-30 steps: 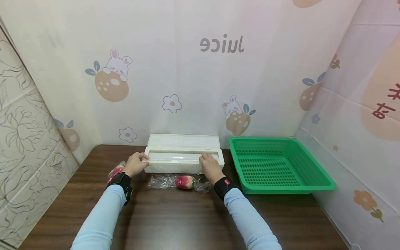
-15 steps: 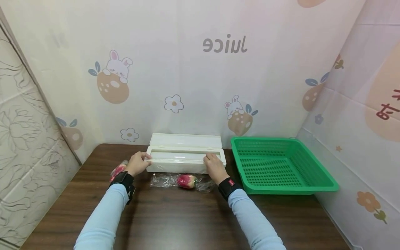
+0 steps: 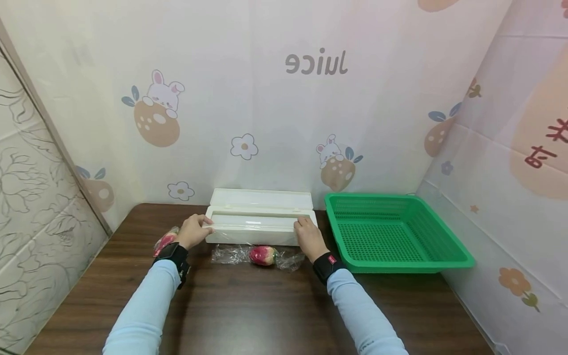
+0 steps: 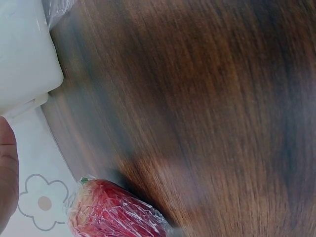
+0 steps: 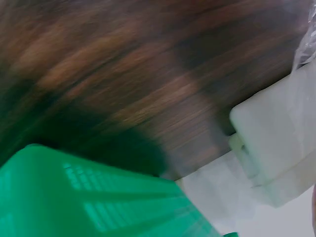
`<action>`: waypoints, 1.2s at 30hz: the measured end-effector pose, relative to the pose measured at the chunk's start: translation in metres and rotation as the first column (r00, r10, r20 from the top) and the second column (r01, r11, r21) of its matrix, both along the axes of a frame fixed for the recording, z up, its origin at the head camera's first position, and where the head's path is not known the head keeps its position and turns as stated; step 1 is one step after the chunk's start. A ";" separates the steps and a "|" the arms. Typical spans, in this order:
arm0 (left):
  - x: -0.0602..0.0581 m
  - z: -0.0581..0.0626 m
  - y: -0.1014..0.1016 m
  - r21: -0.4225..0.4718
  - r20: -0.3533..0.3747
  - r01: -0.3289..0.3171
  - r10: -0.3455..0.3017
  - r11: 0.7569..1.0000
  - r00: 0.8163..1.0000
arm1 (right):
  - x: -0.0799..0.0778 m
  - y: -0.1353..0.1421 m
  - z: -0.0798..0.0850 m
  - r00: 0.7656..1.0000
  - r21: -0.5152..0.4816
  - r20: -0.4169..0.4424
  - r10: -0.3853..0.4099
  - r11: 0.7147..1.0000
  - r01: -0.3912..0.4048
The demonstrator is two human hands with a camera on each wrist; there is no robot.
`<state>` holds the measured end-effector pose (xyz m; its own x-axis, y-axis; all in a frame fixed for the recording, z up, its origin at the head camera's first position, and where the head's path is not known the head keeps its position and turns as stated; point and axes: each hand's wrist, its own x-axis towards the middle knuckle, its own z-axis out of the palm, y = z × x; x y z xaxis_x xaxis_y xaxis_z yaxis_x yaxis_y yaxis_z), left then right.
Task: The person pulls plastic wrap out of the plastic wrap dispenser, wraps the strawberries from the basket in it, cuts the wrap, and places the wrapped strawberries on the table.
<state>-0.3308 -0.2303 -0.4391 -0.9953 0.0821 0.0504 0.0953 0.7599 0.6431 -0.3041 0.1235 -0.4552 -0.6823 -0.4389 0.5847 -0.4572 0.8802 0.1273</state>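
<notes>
A long white cling film dispenser (image 3: 248, 236) stands at the back of the table with its lid (image 3: 262, 198) raised. Thumb and fingers of my left hand (image 3: 193, 231) grip its left end. Near the right end, my right hand (image 3: 310, 240) has curled fingertips pinching the front top edge; whatever small part lies under them is hidden. Clear film hangs over the front. Just before the box lies a red and pale yellow fruit (image 3: 263, 255) wrapped in film with loose ends. Another wrapped red fruit (image 4: 111, 212) lies beyond my left wrist. Both wrist views barely catch the hands.
To the right of the dispenser stands a green plastic basket (image 3: 399, 268), its near left wall close to my right wrist. Behind everything rises a printed wall cloth (image 3: 266, 108). The dark wooden table (image 3: 248, 315) stretches toward me.
My right hand has slid a little to the right along the dispenser's front edge. My left hand stays at the left end, and the fruits have not moved.
</notes>
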 end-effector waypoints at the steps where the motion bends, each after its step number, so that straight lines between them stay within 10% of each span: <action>1: 0.001 0.000 0.000 0.002 0.003 -0.004 0.004 1.000 1.000 | 0.001 0.002 0.000 1.000 0.003 -0.004 -0.009 1.000 0.009; 36: 0.005 -0.002 0.000 0.032 0.033 -0.015 0.014 0.999 0.999 | 0.007 0.007 0.003 0.980 0.046 0.053 -0.191 0.981 0.188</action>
<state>-0.3257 -0.2305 -0.4411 -0.9976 0.0669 0.0203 0.0633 0.7400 0.6696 -0.2974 0.1305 -0.4522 -0.7868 -0.3212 0.5271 -0.2900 0.9462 0.1438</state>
